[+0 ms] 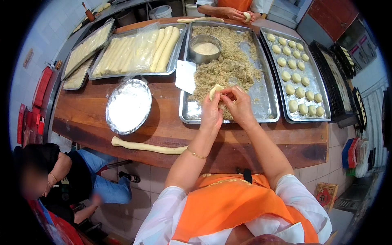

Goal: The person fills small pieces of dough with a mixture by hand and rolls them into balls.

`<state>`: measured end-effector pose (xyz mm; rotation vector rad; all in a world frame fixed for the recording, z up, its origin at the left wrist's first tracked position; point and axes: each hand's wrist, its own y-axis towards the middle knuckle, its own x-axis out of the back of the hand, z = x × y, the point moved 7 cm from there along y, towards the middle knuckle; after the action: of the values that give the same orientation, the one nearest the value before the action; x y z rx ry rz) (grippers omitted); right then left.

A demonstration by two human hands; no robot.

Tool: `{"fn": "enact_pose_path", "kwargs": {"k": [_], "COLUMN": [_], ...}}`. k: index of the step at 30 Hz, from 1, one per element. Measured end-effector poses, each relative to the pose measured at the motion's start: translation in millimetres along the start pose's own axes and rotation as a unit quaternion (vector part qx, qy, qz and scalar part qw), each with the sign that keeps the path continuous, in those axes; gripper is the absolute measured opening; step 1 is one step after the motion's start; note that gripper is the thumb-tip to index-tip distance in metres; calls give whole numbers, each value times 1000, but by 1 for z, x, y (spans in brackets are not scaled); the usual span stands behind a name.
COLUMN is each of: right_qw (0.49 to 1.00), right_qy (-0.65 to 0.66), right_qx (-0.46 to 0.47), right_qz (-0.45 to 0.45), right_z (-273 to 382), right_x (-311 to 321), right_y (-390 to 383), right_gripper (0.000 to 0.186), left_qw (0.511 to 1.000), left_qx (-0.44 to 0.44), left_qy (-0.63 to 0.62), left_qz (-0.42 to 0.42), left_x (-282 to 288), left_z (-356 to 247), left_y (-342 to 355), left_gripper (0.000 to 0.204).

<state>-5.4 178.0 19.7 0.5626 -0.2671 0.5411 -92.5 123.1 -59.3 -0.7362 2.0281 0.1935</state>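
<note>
My left hand [211, 106] and my right hand [237, 103] pinch a piece of pale dough [215, 90] above a metal tray of crumbly filling [270, 108]. Both hands have their fingers curled on the dough, which they partly hide. A round metal bowl of pale granules [205, 48] sits in that tray, beside a white flat scraper [185, 76]. A long dough rope [151, 147] lies along the front of the wooden table, and a round dish of white powder [127, 105] is to the left.
Trays of dough ropes [163, 49] stand at back left, a tray of dough balls [298, 94] at right, black baking trays [335, 81] beyond. A co-worker's hands [243, 14] hold dough across the table [77, 118]. Another person [61, 183] sits at lower left.
</note>
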Motion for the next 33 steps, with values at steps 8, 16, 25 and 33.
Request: {"fn": "enact_pose_path", "kwargs": {"k": [8,16,25,33], "right_qw": [993,982,998,978], "right_qy": [-58,-145,-48,-169], "right_qx": [103,123,-42,110], "right_qz": [-1,13,15,45], "right_z": [17,10,3,23], "right_x": [-3,-3,7,1], "right_y": [-8,-13,-3,-21], "right_gripper": [26,31,27,24], "left_qw": [999,997,997,996], "left_qx": [-25,-16,-46,70], "left_qy": [9,51,56,-40], "left_qz": [-35,-60,10,-33], "left_x": [3,6,-11,8], "left_z": [-4,9,-2,20], "left_y": [-1,3,18,12], "left_gripper": [20,30,47,31]}}
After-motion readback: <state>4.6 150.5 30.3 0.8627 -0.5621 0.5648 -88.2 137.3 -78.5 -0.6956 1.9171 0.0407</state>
